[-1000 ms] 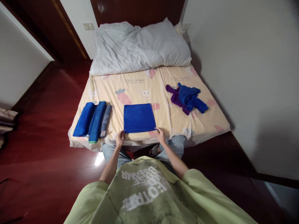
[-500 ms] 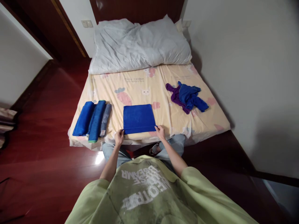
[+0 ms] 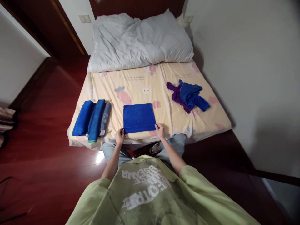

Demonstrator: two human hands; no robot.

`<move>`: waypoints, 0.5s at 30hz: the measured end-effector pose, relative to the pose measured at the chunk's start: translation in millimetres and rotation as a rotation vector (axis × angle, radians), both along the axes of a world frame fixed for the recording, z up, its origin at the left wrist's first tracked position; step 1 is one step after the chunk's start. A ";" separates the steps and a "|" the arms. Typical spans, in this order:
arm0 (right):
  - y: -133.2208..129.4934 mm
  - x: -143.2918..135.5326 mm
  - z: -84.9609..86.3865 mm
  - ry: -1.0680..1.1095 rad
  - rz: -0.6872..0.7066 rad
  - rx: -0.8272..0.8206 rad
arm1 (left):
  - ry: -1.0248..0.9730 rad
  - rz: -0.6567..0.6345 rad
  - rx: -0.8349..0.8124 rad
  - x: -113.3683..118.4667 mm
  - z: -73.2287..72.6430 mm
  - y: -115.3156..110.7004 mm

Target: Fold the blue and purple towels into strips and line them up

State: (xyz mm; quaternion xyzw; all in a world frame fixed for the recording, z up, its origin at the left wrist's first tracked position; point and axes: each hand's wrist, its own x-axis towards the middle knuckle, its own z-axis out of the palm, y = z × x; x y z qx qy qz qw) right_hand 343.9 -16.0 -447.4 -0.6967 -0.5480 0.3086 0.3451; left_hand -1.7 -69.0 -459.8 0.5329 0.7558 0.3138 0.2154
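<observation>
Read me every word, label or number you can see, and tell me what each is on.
Olive and lime-green T-shirt: white print, distorted; "EOTR" seems to show, the rest unclear.
Cream patterned bedsheet: small lines of print, too blurred to read.
Grey bundled cloth: pale print and a small tag, both too small to read.
Flat blue square cloth: no print visible.
No number or brand is legible.

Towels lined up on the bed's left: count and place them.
3: bright blue towel outermost, green-edged blue towel in the middle, gray towel on the right. Others may hide underneath.
</observation>
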 end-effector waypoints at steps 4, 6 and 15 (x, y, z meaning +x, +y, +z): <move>0.5 -0.9 4.0 -0.027 -0.014 -0.039 | -0.003 0.003 0.010 0.6 2.7 2.0; 1.0 -1.6 5.6 -0.052 -0.014 -0.061 | 0.001 0.009 0.013 0.9 4.2 3.5; 2.2 -3.3 7.6 -0.142 0.019 -0.092 | 0.018 0.032 0.023 2.8 3.6 6.0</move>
